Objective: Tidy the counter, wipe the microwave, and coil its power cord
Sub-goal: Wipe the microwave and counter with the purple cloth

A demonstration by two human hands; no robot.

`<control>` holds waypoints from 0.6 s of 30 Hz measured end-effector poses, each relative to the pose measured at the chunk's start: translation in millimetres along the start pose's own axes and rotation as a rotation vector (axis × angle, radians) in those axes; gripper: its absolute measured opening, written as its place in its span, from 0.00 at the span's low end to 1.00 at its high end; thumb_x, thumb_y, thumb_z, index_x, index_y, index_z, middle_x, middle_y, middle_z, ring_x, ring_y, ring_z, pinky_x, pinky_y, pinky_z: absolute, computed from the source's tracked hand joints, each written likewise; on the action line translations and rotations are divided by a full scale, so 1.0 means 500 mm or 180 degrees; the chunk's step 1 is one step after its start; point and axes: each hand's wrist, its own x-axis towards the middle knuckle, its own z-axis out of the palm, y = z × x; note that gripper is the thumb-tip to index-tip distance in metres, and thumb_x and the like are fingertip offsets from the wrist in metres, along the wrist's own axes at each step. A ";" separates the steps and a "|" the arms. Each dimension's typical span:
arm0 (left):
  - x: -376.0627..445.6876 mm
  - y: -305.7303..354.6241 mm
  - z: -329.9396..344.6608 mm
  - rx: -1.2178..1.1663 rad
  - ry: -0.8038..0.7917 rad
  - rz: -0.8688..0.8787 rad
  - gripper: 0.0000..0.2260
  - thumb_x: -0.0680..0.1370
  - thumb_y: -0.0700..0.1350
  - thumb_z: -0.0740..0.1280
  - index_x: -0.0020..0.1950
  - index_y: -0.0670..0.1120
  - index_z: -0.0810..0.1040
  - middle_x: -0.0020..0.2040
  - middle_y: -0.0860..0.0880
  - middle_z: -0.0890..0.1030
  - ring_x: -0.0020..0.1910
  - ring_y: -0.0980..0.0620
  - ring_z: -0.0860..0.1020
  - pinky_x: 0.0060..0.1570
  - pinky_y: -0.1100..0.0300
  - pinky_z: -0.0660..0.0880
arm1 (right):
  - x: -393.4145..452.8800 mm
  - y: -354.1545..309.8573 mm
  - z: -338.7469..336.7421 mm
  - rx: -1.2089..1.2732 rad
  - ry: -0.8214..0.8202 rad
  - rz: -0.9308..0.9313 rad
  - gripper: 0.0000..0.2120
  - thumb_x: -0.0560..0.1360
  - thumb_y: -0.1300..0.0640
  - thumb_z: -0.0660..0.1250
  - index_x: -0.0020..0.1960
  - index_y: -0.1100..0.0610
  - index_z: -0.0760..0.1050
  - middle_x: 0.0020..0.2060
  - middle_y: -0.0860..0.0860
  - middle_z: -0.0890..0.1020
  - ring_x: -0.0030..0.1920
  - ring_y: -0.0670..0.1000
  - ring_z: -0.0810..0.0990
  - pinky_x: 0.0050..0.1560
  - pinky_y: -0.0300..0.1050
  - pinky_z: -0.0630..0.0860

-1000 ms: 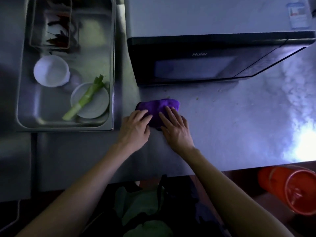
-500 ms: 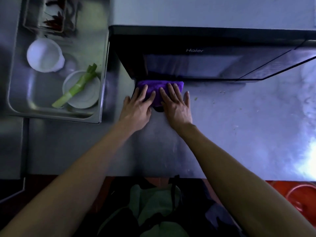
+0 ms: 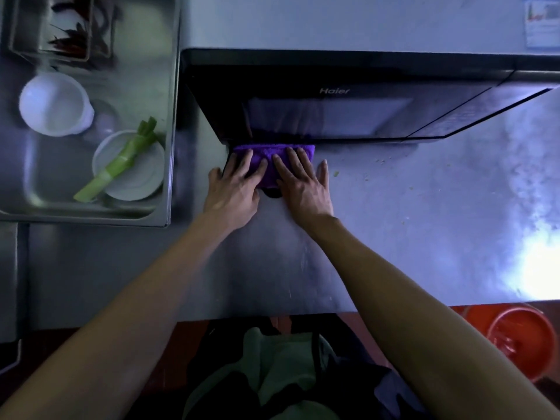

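A purple cloth (image 3: 266,153) lies on the steel counter (image 3: 409,213), pushed against the bottom front edge of the black microwave (image 3: 333,95). My left hand (image 3: 235,186) presses flat on the cloth's left part with straight fingers. On its right part my right hand (image 3: 303,183) lies flat too, little finger on the counter. Small green scraps (image 3: 335,174) are scattered on the counter to the right of the hands. No power cord shows.
A steel tray (image 3: 169,147) at the left holds a white cup (image 3: 54,104), a white dish (image 3: 130,174) with a leek stalk (image 3: 118,163), and a small pan of dried chillies (image 3: 75,37). An orange bucket (image 3: 521,341) stands on the floor at the lower right.
Both hands have pushed the purple cloth forward across the counter until it meets the microwave's lower front edge; over the last half second they stayed there.
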 end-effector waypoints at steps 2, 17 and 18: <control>0.001 -0.004 0.000 0.0034 0.0025 0.0054 0.30 0.79 0.48 0.62 0.80 0.53 0.56 0.81 0.47 0.52 0.78 0.41 0.55 0.67 0.41 0.62 | -0.002 0.002 -0.002 -0.0028 -0.0002 0.0014 0.28 0.84 0.47 0.54 0.81 0.44 0.45 0.81 0.52 0.49 0.80 0.54 0.42 0.75 0.70 0.40; 0.068 0.163 -0.014 0.0116 0.0001 0.0506 0.31 0.80 0.49 0.61 0.81 0.50 0.54 0.80 0.42 0.53 0.75 0.37 0.57 0.73 0.41 0.58 | -0.054 0.180 -0.069 -0.0222 -0.0174 0.0049 0.28 0.84 0.45 0.50 0.81 0.47 0.46 0.81 0.52 0.48 0.80 0.55 0.43 0.79 0.59 0.40; 0.075 0.184 -0.012 0.0113 -0.0013 0.0502 0.31 0.79 0.49 0.61 0.81 0.50 0.55 0.79 0.42 0.53 0.75 0.37 0.57 0.73 0.41 0.58 | -0.060 0.201 -0.074 -0.0211 -0.0190 0.0041 0.28 0.85 0.45 0.50 0.81 0.47 0.46 0.81 0.52 0.48 0.80 0.54 0.42 0.79 0.60 0.40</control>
